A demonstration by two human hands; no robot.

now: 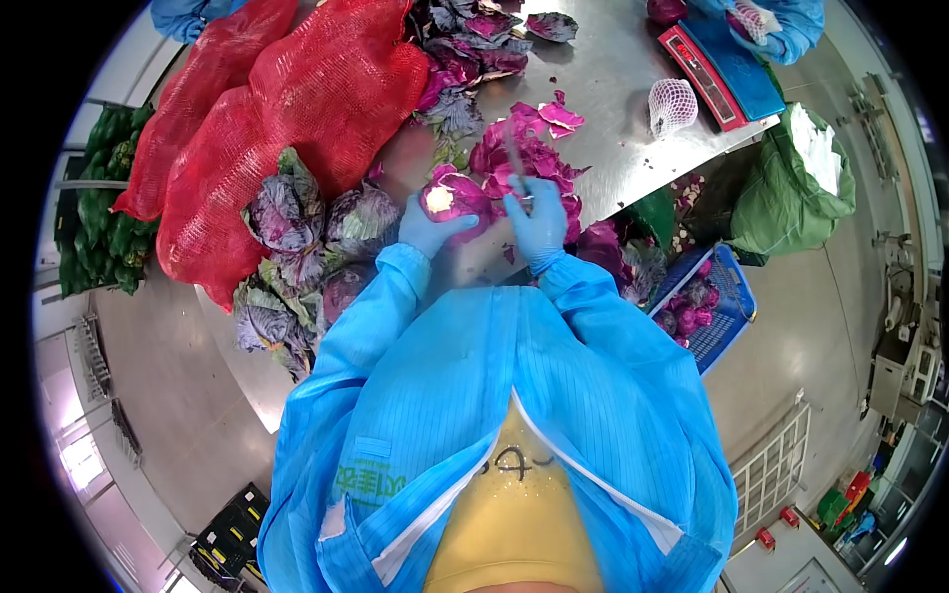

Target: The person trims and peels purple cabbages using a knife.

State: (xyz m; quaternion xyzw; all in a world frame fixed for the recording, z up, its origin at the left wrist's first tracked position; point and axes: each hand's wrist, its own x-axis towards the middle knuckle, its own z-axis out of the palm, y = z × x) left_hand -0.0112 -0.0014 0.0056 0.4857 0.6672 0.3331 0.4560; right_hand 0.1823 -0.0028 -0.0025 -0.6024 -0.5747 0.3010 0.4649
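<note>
Just over the shiny metal surface (613, 69), the left hand (423, 229) has its grip cupped snugly around a purple cabbage (467, 198), glossy and round, pale cut stem showing. Close beside it, the right hand (539, 227) has fingers curled around what looks like a knife (512, 150), its blade a blur pointing away! Both gloved hands reach forward from crinkled blue sleeves, wrists near each other. Beyond them, crisp torn leaves (542, 158) heap up; to the left, ragged-leaved cabbages (297, 222) crowd against bulging red mesh sacks (326, 99). Over right, a white foam net (672, 107) sits near a red-and-blue scale (704, 79). Past the surface's edge: a slatted blue crate (730, 321) of purple heads, a slumped green sack (786, 208), smooth grey floor (811, 326).
</note>
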